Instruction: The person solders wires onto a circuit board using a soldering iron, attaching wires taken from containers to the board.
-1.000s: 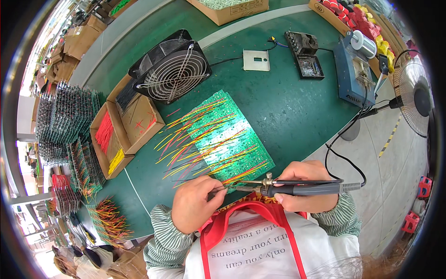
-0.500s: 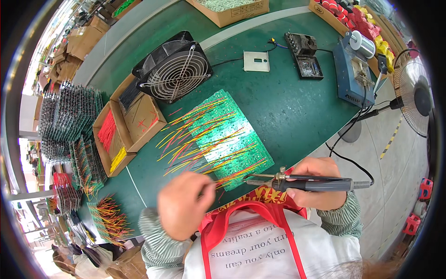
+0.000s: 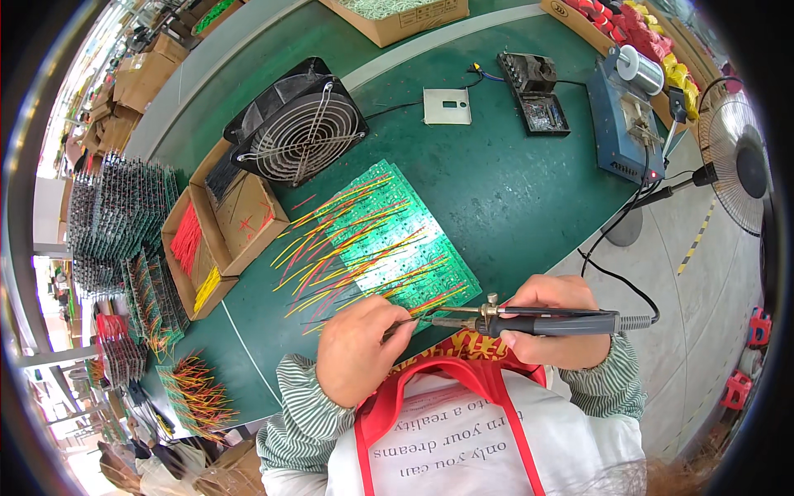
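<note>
A green circuit board point(image 3: 413, 240) lies on the table, with rows of red, yellow and black wires point(image 3: 356, 219) trailing off its left side. My right hand point(image 3: 558, 324) grips a soldering iron point(image 3: 546, 323) with a solder-feed tube on top, its tip pointing left at the board's near edge. Close to that tip, my left hand point(image 3: 361, 349) is closed in a pinch at the board's near corner. A thin dark wire seems to be in its fingers, mostly hidden by them.
A divided cardboard box point(image 3: 240, 256) of cut wires and a black fan point(image 3: 298, 124) stand left and behind. Stacked boards point(image 3: 120, 223) fill the far left. At right are a blue soldering station point(image 3: 620, 124) with a solder spool, its cable point(image 3: 620, 277), and a standing fan point(image 3: 740, 165).
My left hand has moved right and slightly up to the board's near edge, its fingers now beside the iron's tip. The soldering iron has shifted only slightly.
</note>
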`<state>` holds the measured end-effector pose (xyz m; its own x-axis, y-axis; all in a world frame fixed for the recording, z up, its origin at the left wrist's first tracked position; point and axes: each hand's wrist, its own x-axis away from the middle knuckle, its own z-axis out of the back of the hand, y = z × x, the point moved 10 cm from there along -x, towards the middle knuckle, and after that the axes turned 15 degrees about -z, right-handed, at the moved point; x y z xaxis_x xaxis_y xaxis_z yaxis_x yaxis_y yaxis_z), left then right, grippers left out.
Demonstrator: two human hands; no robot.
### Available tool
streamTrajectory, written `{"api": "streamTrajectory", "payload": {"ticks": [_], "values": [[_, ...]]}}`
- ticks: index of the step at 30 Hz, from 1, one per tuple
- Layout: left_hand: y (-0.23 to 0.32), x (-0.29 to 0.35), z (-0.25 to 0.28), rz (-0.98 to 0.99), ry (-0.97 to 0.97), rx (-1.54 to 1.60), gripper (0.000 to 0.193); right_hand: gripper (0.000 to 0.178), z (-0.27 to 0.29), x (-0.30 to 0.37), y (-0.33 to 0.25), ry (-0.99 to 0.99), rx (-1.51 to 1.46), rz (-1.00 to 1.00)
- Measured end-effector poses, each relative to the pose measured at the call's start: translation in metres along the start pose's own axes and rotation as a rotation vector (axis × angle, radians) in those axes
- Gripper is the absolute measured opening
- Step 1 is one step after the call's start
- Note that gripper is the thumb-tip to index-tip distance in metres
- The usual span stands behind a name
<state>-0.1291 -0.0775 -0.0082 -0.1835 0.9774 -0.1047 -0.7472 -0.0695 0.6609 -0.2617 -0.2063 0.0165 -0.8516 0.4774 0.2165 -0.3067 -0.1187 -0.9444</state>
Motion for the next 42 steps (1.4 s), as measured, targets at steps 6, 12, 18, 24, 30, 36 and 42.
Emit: {"api": "streamTrajectory", "payload": {"ticks": [6,12,18,24,30,36,42], "values": [[0.001,-0.003,0.001,-0.007,-0.028,0.007,0.008,0.015,0.001,0.000,0.001,-0.012,-0.029,-0.004],[0.005,-0.003,0.003,-0.004,-0.040,-0.022,0.008,0.015,0.012,0.005,-0.001,0.036,-0.032,0.002],[0.017,0.003,0.064,-0.069,0.188,-0.418,0.006,0.016,0.020,0.010,-0.004,0.064,-0.013,0.037],[0.038,-0.012,0.028,-0.171,0.102,-0.200,0.008,0.017,0.027,0.013,-0.001,0.090,0.013,0.038],[0.019,-0.020,-0.006,-0.069,-0.021,-0.071,0.009,0.017,0.031,0.012,0.001,0.097,0.013,0.020],[0.017,-0.021,-0.011,-0.047,-0.069,-0.057,0.010,0.016,0.027,0.009,0.010,0.091,-0.027,0.018],[0.016,-0.025,-0.012,-0.051,-0.105,-0.046,0.009,0.016,0.025,0.007,0.008,0.053,-0.033,0.025]]}}
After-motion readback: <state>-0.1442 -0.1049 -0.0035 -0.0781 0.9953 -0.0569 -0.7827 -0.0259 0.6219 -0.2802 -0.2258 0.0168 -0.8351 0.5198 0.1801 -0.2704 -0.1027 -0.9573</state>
